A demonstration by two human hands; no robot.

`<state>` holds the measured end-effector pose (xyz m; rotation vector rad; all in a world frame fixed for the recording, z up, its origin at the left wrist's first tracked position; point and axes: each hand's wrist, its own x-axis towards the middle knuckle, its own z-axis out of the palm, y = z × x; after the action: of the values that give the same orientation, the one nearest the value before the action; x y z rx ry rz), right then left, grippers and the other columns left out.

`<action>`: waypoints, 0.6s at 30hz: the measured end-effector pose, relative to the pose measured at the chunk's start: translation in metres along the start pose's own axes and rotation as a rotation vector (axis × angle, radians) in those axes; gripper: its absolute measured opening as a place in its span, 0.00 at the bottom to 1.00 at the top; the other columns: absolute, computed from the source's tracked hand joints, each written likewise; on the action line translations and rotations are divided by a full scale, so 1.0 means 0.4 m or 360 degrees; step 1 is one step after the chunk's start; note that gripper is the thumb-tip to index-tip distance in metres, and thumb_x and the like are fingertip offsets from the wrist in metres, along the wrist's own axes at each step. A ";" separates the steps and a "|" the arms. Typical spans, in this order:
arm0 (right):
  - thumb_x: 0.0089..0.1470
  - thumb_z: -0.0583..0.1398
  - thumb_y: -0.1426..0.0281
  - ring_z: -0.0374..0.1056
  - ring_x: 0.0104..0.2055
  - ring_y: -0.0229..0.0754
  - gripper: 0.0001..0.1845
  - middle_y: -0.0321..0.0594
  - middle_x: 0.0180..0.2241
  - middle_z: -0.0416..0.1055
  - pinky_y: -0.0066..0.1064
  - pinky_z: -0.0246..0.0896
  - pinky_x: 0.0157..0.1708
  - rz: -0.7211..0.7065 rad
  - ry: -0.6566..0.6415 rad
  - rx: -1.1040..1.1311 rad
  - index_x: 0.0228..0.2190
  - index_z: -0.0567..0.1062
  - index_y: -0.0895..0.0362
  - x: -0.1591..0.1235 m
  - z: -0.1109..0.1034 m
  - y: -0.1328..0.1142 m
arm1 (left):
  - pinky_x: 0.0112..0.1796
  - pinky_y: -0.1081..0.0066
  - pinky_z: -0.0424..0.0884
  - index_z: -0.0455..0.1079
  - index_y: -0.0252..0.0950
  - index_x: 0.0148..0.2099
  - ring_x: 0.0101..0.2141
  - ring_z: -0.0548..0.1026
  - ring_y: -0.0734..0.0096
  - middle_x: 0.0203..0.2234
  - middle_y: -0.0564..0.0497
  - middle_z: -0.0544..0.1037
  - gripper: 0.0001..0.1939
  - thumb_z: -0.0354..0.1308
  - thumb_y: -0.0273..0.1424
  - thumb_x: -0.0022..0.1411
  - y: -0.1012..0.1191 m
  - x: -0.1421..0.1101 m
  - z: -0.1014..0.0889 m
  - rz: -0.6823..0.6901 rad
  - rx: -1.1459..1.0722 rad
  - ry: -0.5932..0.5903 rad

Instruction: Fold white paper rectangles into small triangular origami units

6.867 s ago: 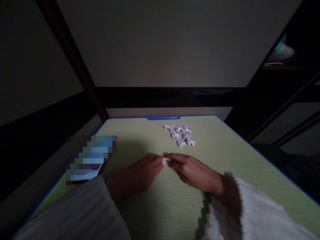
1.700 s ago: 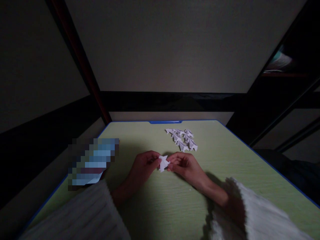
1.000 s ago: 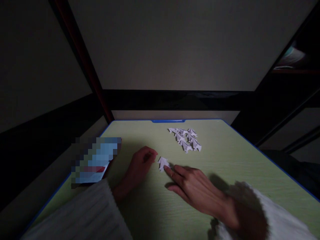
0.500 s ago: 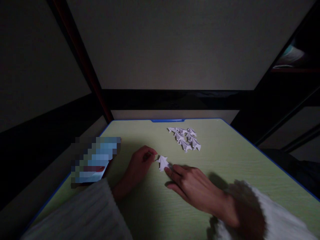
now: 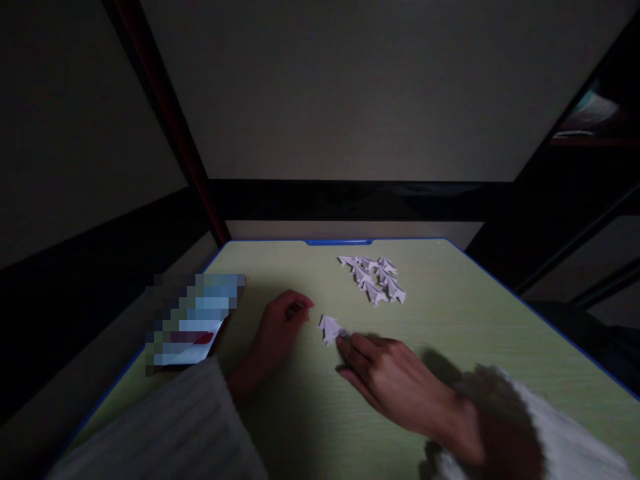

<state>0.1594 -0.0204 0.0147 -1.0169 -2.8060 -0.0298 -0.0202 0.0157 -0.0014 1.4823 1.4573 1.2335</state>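
Note:
A small white origami frog [image 5: 329,330] lies on the pale green tabletop [image 5: 300,413] between my hands. My right hand [image 5: 395,373] is palm down with its fingers stretched out, its index fingertip at the frog's near right edge; whether they touch is hard to tell. Left of the frog, my left hand [image 5: 283,327] rests on its side, apart from the paper. Its fingers are loosely curled, thumb close to the index fingertip, with nothing visible between them. Beyond the right hand, several similar origami frogs [image 5: 373,292] lie grouped together.
At the left edge of the table stands or leans a pixelated, bluish screen-like object [image 5: 210,320]. A blue handle [image 5: 339,243] sits on the table's far blue rim. Pale panels [image 5: 350,93] rise behind, and a dark shelf [image 5: 595,141] is at the upper right.
Both hands first pressed and then held the small folded paper. It now lies on the table, the left hand off it. Over the last second the right fingertip has slid back to its near edge.

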 end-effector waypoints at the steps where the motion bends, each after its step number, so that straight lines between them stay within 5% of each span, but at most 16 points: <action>1: 0.54 0.48 0.66 0.66 0.30 0.41 0.16 0.43 0.32 0.68 0.32 0.62 0.27 0.0002 0.0004 0.0008 0.40 0.67 0.61 -0.001 0.000 0.000 | 0.22 0.77 0.60 0.65 0.33 0.25 0.20 0.66 0.77 0.16 0.57 0.66 0.05 0.50 0.23 0.42 -0.001 0.000 0.000 -0.0002 0.0003 0.0000; 18: 0.55 0.47 0.68 0.65 0.28 0.39 0.13 0.41 0.32 0.67 0.31 0.61 0.26 0.0008 -0.0081 0.0049 0.36 0.68 0.61 0.004 -0.010 0.000 | 0.23 0.77 0.60 0.65 0.33 0.26 0.20 0.65 0.77 0.16 0.57 0.67 0.05 0.49 0.23 0.43 0.000 -0.003 -0.002 0.0007 0.0070 -0.0058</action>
<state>0.1589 -0.0197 0.0190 -1.0324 -2.8398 0.0401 -0.0207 0.0143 -0.0016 1.5299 1.4666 1.1778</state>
